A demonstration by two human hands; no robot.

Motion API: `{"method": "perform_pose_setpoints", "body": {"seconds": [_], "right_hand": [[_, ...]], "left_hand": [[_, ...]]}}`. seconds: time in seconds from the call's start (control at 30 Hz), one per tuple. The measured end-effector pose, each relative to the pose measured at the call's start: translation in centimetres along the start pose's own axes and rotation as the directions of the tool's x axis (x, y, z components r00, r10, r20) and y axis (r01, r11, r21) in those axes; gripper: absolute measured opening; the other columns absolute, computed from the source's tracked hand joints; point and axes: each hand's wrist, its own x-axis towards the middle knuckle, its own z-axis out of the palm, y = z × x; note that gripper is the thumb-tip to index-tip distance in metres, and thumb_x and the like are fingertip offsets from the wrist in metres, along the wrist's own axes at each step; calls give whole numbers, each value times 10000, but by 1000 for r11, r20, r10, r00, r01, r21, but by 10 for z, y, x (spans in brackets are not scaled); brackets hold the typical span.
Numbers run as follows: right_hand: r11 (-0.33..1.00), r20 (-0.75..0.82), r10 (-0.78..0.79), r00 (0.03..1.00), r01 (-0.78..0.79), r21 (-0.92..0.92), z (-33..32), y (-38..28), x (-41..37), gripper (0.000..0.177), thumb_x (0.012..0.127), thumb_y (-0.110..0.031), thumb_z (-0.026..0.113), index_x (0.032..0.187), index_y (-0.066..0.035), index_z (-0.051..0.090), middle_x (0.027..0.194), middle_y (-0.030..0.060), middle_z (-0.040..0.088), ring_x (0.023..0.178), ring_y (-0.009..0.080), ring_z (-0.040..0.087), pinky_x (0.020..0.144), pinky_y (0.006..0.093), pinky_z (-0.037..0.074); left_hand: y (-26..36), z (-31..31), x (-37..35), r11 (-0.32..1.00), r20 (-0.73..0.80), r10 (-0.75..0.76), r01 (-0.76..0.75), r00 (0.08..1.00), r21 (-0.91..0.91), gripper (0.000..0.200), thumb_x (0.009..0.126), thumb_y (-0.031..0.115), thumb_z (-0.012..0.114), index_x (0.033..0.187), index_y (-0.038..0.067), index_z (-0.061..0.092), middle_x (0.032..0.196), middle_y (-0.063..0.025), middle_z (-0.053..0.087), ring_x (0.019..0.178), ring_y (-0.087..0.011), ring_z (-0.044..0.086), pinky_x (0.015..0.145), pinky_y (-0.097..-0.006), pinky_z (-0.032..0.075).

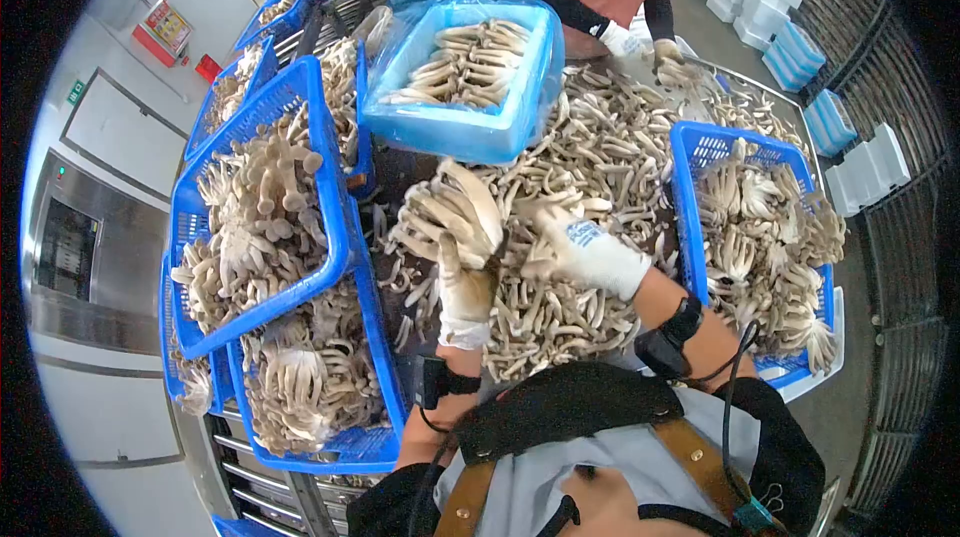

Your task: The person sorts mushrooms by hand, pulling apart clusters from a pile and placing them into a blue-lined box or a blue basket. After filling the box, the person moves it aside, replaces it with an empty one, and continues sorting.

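Note:
My left hand [465, 292], in a whitish glove, holds up a cluster of mushrooms [450, 212] over the table, its fingers wrapped round the base. Just to the right, my right hand [590, 255], gloved in white with blue print, reaches over the heap of loose mushrooms [610, 162]; its fingers are blurred and what they hold, if anything, cannot be made out. Beyond both hands stands a light blue box [540, 67] lined with clear plastic, with mushrooms laid in rows inside.
Blue baskets of mushroom clusters stand at the left [335, 187] and right [690, 207]. Across the table, a co-worker's gloved hands [625, 40] are over the heap. White foam boxes [870, 172] line the floor at the right.

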Motion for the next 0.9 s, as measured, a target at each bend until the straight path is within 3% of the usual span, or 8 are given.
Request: {"method": "perform_pose_setpoints", "body": {"seconds": [0.1,0.27,0.4,0.5,0.63,0.73,0.83,0.9], "right_hand": [[824,-207,-150,967,238,515,3,-16,18,1316,618,-424,869,1498,27,0,1545,266,120,1444,367,124,1170,391,147],[890,-439,-433,787,449,-73,22,4,41,1166,685,-578,715,1522,-65,85,1565,142,201,1457,305,112,1183,431,119],[732,-192,-302,934,356,581,-33,5,81,1050,661,-330,782,1489,-66,193,1562,146,188,1449,308,133,1172,439,142],[809,-277,-549,789,417,-414,-76,11,114,782,752,-293,647,1464,-191,341,1540,72,292,1417,275,242,1144,433,238],[720,-404,-676,616,439,-538,-92,16,138,803,735,-262,662,1472,-223,345,1555,45,262,1412,275,241,1148,443,232],[869,-580,-440,685,487,-85,-69,32,139,927,716,-159,709,1502,-142,219,1518,104,292,1384,272,299,1133,412,266],[302,-446,70,892,407,862,-49,41,134,1081,689,-17,765,1529,-81,88,1481,155,317,1357,245,343,1106,361,317],[302,-414,74,907,375,876,-39,54,127,1070,709,-7,755,1533,-81,76,1487,107,317,1350,200,342,1100,320,310]], "left_hand": [[-11,9,-4,987,-19,-129,130,991,92,875,846,640,574,1461,80,304,1461,-105,385,1322,-282,400,1110,-448,329],[-10,7,10,921,-95,-214,233,972,313,830,860,632,568,1418,47,379,1373,-102,483,1217,-241,502,1010,-384,435],[9,48,54,907,128,-170,105,977,407,781,897,534,593,1458,71,308,1426,-56,407,1305,-206,382,1080,-386,317],[8,48,114,904,171,-104,22,980,426,722,938,486,558,1478,104,266,1426,-63,390,1339,-205,332,1090,-390,296],[12,68,151,919,188,92,-156,978,361,692,960,470,528,1480,107,253,1428,-57,384,1324,-198,354,1083,-382,322],[8,61,160,948,154,157,-192,976,253,801,928,566,506,1517,132,181,1525,-85,277,1382,-243,317,1135,-388,277],[16,52,150,965,78,95,-111,992,237,739,924,453,578,1490,118,242,1477,-104,356,1337,-246,387,1110,-400,328],[22,48,139,954,146,90,-127,985,272,844,807,341,767,1459,82,298,1421,-98,422,1269,-236,466,1030,-371,418]]}}
